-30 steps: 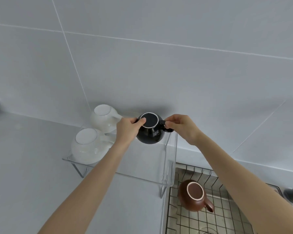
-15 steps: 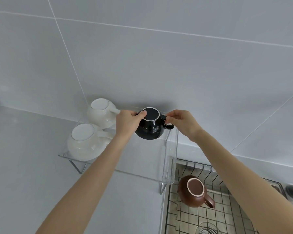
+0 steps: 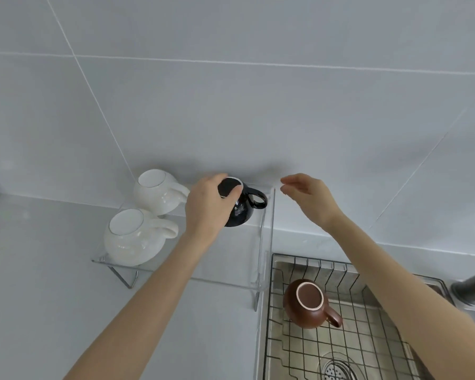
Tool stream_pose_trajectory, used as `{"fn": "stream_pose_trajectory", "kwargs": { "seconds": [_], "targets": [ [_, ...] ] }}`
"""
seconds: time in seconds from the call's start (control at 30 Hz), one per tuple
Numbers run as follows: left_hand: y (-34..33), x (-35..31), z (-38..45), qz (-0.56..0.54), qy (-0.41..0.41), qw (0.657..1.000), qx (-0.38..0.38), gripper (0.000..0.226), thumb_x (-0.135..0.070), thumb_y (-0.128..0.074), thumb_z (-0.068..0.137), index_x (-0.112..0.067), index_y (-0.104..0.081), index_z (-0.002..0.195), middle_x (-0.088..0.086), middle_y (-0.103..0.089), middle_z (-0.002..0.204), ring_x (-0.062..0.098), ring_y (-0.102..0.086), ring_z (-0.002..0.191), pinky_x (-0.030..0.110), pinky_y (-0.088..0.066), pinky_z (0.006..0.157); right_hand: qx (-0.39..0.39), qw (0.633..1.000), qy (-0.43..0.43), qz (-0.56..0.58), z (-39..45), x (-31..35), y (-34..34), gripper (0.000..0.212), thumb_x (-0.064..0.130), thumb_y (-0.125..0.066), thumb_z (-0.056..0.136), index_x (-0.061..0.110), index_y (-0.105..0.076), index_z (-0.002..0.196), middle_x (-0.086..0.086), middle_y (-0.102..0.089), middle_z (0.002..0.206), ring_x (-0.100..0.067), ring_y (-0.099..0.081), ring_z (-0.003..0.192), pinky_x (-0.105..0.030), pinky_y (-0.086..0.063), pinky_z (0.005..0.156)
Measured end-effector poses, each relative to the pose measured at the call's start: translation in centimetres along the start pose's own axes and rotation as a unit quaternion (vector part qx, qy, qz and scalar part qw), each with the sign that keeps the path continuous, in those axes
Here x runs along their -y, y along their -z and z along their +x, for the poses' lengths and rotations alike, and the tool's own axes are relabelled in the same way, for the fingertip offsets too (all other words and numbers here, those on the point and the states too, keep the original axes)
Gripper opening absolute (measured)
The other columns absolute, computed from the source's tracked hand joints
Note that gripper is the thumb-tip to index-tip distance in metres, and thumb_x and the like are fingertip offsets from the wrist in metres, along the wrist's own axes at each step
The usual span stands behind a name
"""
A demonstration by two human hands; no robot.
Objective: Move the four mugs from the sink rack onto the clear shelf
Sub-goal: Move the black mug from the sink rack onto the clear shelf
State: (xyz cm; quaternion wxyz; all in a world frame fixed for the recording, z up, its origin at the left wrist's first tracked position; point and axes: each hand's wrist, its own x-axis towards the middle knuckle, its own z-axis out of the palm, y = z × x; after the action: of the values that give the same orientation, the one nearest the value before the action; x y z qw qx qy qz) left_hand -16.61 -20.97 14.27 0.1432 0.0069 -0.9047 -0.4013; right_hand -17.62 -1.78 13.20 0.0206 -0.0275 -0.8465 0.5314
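A black mug (image 3: pixel 244 207) stands upside down at the back right of the clear shelf (image 3: pixel 231 267), handle pointing right. My left hand (image 3: pixel 207 204) grips it from the left, thumb across its base. My right hand (image 3: pixel 307 196) hovers just right of the shelf's end wall, fingers apart and holding nothing. Two white mugs (image 3: pixel 133 238) (image 3: pixel 158 192) sit upside down on the shelf's left half. A brown mug (image 3: pixel 307 304) rests upside down on the wire sink rack (image 3: pixel 368 325).
The tiled wall (image 3: pixel 258 105) rises right behind the shelf. A grey counter (image 3: pixel 39 297) stretches to the left. The sink drain (image 3: pixel 337 370) shows under the rack. A dark object (image 3: pixel 469 290) sits at the right edge.
My right hand has let go of the black mug's handle and pulled away to the right. My left hand stays on the mug, which now stands nearer the wall.
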Motion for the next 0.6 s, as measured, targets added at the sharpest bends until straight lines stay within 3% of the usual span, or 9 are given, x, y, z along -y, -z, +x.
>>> {"fn": "stream_pose_trajectory", "kwargs": {
  "seconds": [0.13, 0.27, 0.47, 0.6],
  "targets": [
    [-1.6, -1.8, -3.6, 0.009, -0.079, 0.997, 0.017, 0.032, -0.029, -0.065, 0.077, -0.013, -0.065, 0.105, 0.003, -0.068, 0.11, 0.022, -0.059, 0.103, 0.028, -0.042, 0.086, 0.012, 0.999, -0.042, -0.004, -2.5, -2.4, 1.8, 0.015, 0.011, -0.051, 0.088, 0.016, -0.063, 0.095, -0.009, -0.066, 0.094, -0.025, -0.063, 0.093, -0.04, -0.048, 0.091],
    [-4.6, -3.5, -8.0, -0.003, -0.147, 0.978, 0.149, 0.038, -0.032, -0.064, 0.079, -0.016, -0.061, 0.114, 0.002, -0.066, 0.114, 0.019, -0.059, 0.104, 0.031, -0.045, 0.092, 0.005, 0.996, -0.093, -0.013, -6.8, -5.8, 3.7, 0.022, 0.008, -0.051, 0.086, 0.014, -0.061, 0.104, -0.007, -0.067, 0.095, -0.026, -0.062, 0.096, -0.039, -0.048, 0.091],
    [-9.7, -2.4, -11.3, 0.024, -0.142, 0.946, 0.292, 0.052, -0.031, -0.064, 0.079, -0.018, -0.049, 0.126, 0.001, -0.055, 0.131, 0.017, -0.05, 0.12, 0.026, -0.038, 0.1, 0.009, 0.99, -0.137, -0.037, -11.1, -10.8, 4.6, 0.025, 0.015, -0.053, 0.086, 0.014, -0.06, 0.11, -0.004, -0.066, 0.105, -0.016, -0.062, 0.09, -0.036, -0.049, 0.09],
    [-12.7, -0.7, -12.9, 0.086, -0.11, 0.92, 0.367, 0.069, -0.03, -0.068, 0.075, -0.016, -0.036, 0.135, 0.004, -0.043, 0.142, 0.02, -0.04, 0.129, 0.031, -0.033, 0.106, 0.013, 0.983, -0.173, -0.062, -12.5, -13.9, 4.2, 0.024, 0.015, -0.053, 0.086, 0.014, -0.063, 0.108, -0.007, -0.067, 0.11, -0.019, -0.06, 0.099, -0.03, -0.046, 0.088]
  ]
}}
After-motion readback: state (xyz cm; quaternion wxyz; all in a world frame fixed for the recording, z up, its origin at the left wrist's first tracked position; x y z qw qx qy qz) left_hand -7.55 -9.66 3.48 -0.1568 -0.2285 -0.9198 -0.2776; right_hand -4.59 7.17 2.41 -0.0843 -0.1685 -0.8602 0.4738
